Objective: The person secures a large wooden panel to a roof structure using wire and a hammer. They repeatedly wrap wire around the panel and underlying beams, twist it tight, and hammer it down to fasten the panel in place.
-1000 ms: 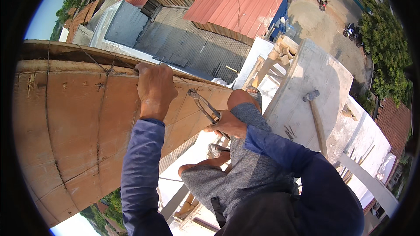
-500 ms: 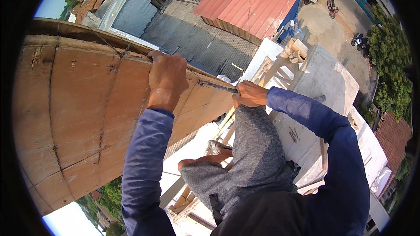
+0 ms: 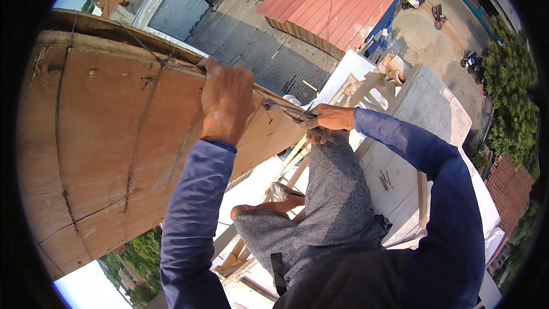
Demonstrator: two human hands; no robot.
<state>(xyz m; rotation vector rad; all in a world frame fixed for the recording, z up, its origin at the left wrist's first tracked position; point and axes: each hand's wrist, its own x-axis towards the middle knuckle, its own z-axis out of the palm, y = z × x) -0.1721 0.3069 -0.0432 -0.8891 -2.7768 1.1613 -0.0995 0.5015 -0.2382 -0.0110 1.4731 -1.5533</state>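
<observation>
My left hand (image 3: 227, 102) is closed over the top edge of a large brown wooden panel (image 3: 103, 149). Thin wires (image 3: 162, 63) run around the panel, with a twisted knot near its top edge. In my right hand (image 3: 330, 119) are metal pincers (image 3: 270, 105), their handles spread apart. The head of the pincers is at the panel's edge, just right of my left hand; whether the jaws grip a wire is too small to tell.
Under my right arm lies a pale board (image 3: 400, 137) with several nails (image 3: 385, 181) on it. My bent leg (image 3: 337, 183) is beside timber framing (image 3: 297, 157). Far below are red roofing (image 3: 349, 0), a grey roof (image 3: 257, 40) and parked motorcycles (image 3: 439, 16).
The pincers' handles have opened from close together to spread apart, and their head has shifted slightly up and right. My left hand stays on the panel's edge.
</observation>
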